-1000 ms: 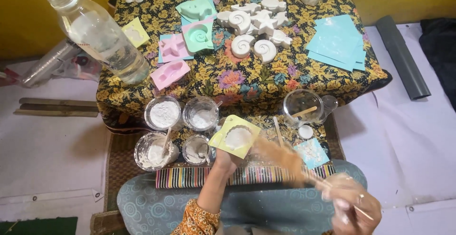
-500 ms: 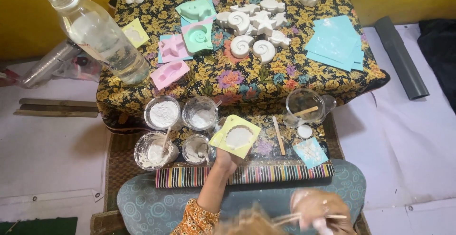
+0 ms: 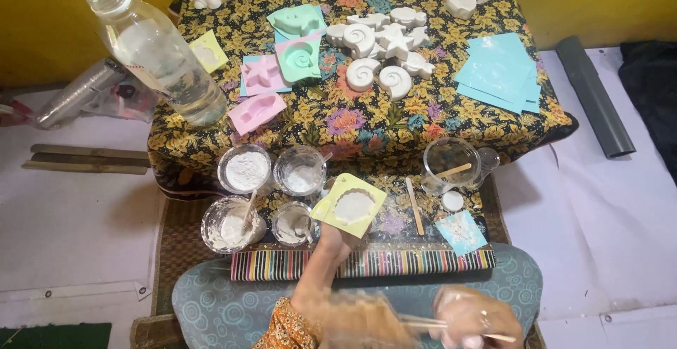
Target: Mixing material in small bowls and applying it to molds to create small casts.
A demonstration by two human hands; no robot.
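**Yellow mould held at table edge, stick in your right hand**

Your left hand (image 3: 330,245) has the yellow mould (image 3: 350,205) by its near edge, fingers closed on it. The mould sits just above the striped mat (image 3: 395,263) at the front of the table, tilted slightly, its shell-shaped cavity filled with white plaster.

Your right hand (image 3: 474,317) is low over your lap, heavily blurred. Fingers look curled around a thin wooden stick (image 3: 451,326) lying roughly level; exact grip I cannot tell.

Just left of the mould: four clear cups (image 3: 244,169) with white powder or paste, two of them with stirrers stuck in. Just right: a loose wooden stick (image 3: 415,206) flat on the cloth, a clear empty bowl (image 3: 451,163) with a stick inside, a small white disc (image 3: 453,201), and a blue square card (image 3: 461,232) smeared with plaster.

Further back on the floral cloth (image 3: 430,127): pink moulds (image 3: 258,111) and green moulds (image 3: 300,60), a cluster of white shell and star casts (image 3: 381,53), a stack of blue sheets (image 3: 499,72). Big plastic water bottle (image 3: 159,56) stands at the left corner, cap off. Grey pipe (image 3: 594,95) lies on the floor to the right.
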